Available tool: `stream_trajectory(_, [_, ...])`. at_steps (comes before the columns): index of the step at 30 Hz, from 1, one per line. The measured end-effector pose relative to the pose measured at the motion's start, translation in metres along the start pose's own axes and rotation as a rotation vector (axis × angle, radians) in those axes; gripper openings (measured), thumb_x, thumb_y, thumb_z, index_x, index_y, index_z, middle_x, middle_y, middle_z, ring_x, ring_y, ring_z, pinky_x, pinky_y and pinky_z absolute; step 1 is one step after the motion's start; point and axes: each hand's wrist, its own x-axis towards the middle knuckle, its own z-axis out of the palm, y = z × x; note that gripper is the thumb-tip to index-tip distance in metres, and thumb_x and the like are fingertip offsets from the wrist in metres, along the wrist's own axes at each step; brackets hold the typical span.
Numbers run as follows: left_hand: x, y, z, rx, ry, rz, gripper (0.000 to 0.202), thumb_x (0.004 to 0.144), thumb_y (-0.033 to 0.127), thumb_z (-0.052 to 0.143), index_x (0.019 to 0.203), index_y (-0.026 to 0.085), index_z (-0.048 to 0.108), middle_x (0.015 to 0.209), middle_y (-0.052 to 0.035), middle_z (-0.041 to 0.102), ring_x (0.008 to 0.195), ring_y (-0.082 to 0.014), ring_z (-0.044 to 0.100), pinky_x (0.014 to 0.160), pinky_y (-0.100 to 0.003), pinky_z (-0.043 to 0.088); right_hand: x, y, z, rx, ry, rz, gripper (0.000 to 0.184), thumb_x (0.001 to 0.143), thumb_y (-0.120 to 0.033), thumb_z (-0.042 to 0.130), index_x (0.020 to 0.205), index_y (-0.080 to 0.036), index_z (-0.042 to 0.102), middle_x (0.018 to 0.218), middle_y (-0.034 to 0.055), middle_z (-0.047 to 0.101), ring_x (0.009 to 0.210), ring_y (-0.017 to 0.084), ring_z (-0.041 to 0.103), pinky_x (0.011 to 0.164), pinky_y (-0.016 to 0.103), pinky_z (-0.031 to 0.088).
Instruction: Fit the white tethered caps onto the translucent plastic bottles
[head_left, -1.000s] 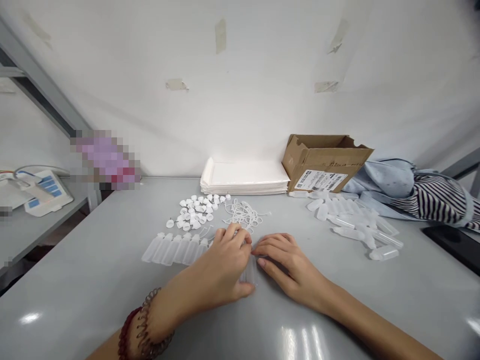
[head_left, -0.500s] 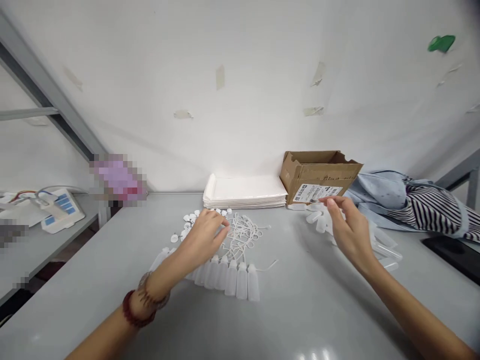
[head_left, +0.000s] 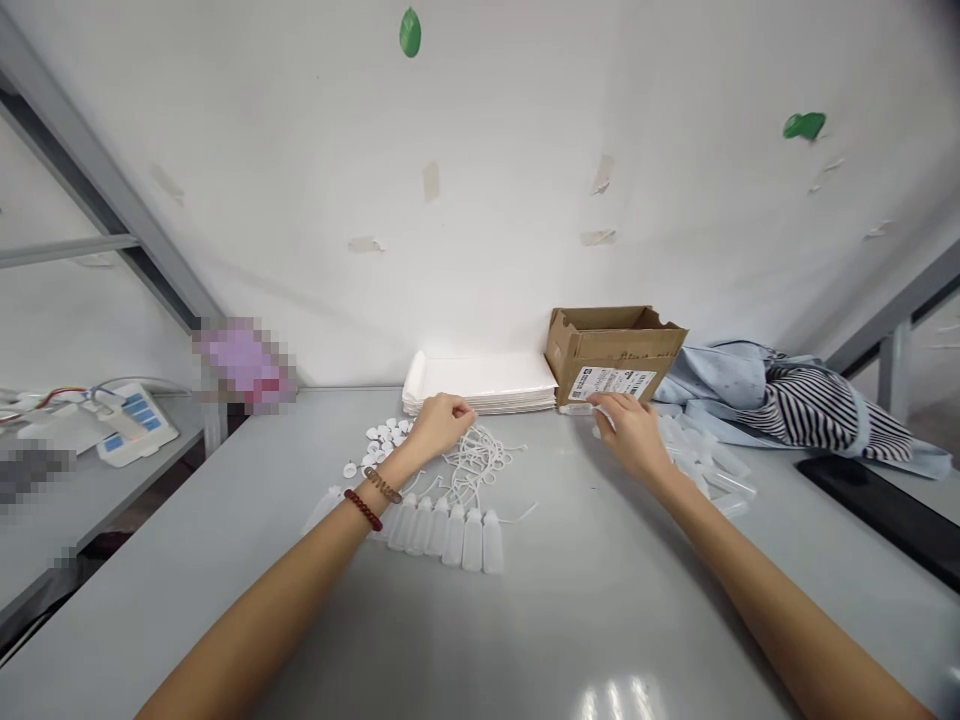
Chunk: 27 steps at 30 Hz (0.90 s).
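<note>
My left hand (head_left: 444, 420) is over the back of a tangle of white looped cords (head_left: 480, 462), its fingertips pinched together. Whatever lies between them is too small to make out. Small white caps (head_left: 381, 440) are scattered to the left of its wrist. In front of the cords, translucent plastic bottles (head_left: 453, 538) lie side by side in a row, some partly behind my left forearm. My right hand (head_left: 630, 432) reaches in front of the cardboard box, thumb and fingers apart. A loose pile of clear bottles (head_left: 709, 455) lies beside and partly behind it.
A stack of white padded envelopes (head_left: 484, 375) lies against the wall, left of an open cardboard box (head_left: 611, 355). Blue and striped cloth (head_left: 802, 405) and a black flat object (head_left: 885, 510) are at the right. A white device with blue panels (head_left: 139, 420) stands on the left shelf.
My left hand has moved right and up over the cords. My right hand has moved toward the box front, and its finger pinch has loosened. The camera view has shifted.
</note>
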Motion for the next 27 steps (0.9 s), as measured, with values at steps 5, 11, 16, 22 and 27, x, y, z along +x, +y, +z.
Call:
stream_trajectory(5, [-0.010,0.006,-0.013,-0.220,0.117,0.015,0.025,0.074,0.041,0.063,0.078,0.017,0.070,0.096,-0.0058,0.068,0.081,-0.0180,0.059,0.072,-0.028,0.044,0.021,-0.011,0.001,-0.088,-0.131,-0.153,0.032,0.084,-0.005,0.039,0.093,-0.019,0.067,0.095,0.0091,0.073,0.093,0.025,0.058,0.078,0.035,0.033])
stream_trajectory(11, [-0.034,-0.001,-0.030,-0.520,0.208,-0.036,0.033,0.075,0.046,0.067,0.091,0.018,0.071,0.109,-0.0080,0.069,0.104,-0.0234,0.059,0.082,-0.032,0.046,0.020,-0.011,0.007,-0.183,-0.196,-0.186,0.036,0.077,0.003,0.037,0.089,-0.013,0.067,0.094,0.0132,0.071,0.090,0.025,0.059,0.071,0.034,0.034])
stream_trajectory(16, [-0.055,-0.004,-0.038,-0.682,0.215,-0.069,0.029,0.074,0.043,0.070,0.091,0.020,0.072,0.108,-0.0076,0.070,0.108,-0.0226,0.057,0.086,-0.033,0.045,0.016,-0.009,0.010,-0.190,-0.203,-0.206,0.039,0.074,0.004,0.037,0.094,-0.011,0.066,0.096,0.0147,0.070,0.090,0.026,0.061,0.074,0.035,0.037])
stream_trajectory(22, [-0.063,0.003,-0.036,-0.772,0.146,-0.115,0.024,0.073,0.039,0.072,0.085,0.019,0.074,0.097,-0.0072,0.072,0.087,-0.0176,0.060,0.079,-0.032,0.045,0.010,-0.012,0.003,-0.099,-0.117,-0.254,0.034,0.074,0.000,0.041,0.097,-0.012,0.064,0.097,0.0154,0.070,0.090,0.029,0.063,0.077,0.040,0.042])
stream_trajectory(27, [-0.069,0.012,-0.033,-0.854,0.079,-0.149,0.020,0.075,0.036,0.072,0.084,0.018,0.073,0.094,-0.0053,0.072,0.086,-0.0147,0.058,0.079,-0.028,0.042,-0.010,-0.039,-0.013,0.056,0.008,-0.321,0.026,0.084,-0.012,0.046,0.105,-0.018,0.059,0.106,0.0102,0.068,0.099,0.024,0.062,0.084,0.038,0.047])
